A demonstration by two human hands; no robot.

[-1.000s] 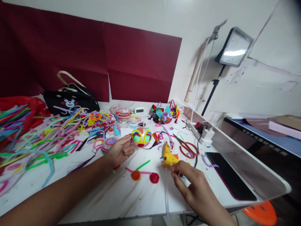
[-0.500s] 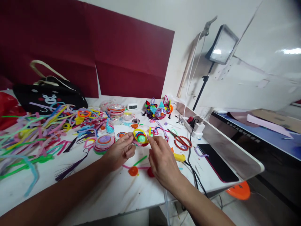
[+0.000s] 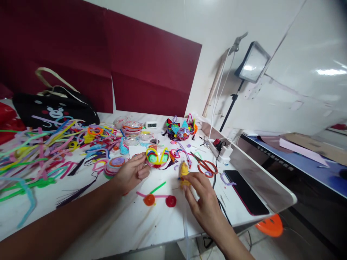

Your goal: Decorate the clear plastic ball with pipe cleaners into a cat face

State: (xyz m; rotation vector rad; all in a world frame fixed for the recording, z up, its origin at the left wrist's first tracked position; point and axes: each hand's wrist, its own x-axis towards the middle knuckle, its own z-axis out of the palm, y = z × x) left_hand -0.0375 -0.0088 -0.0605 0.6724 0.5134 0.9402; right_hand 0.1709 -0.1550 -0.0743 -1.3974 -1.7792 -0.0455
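My left hand [image 3: 133, 171] pinches the left edge of a round clear craft piece [image 3: 157, 159], decorated with yellow, green, blue and red pipe cleaners like a face. It is held up above the table. My right hand [image 3: 204, 198] has its fingers around a yellow hot glue gun [image 3: 184, 170], whose nozzle points away from me. Between the hands, an orange disc [image 3: 149, 199] and a dark red disc [image 3: 170, 201] lie on the table with a pink strip [image 3: 160, 196] and a green strip [image 3: 158, 187]. The glue gun's trigger is hidden.
A pile of pipe cleaners [image 3: 51, 144] covers the left side, before a black bag [image 3: 56, 110]. Orange-handled scissors [image 3: 207, 168], a phone [image 3: 246, 191] and a power strip [image 3: 223, 153] lie right. Finished colourful crafts [image 3: 182, 130] and a small clock [image 3: 151, 125] stand at the back.
My right hand has left the craft piece, moved right and toward me, and taken hold of the glue gun. My left hand still holds the piece, now showing more of its face.
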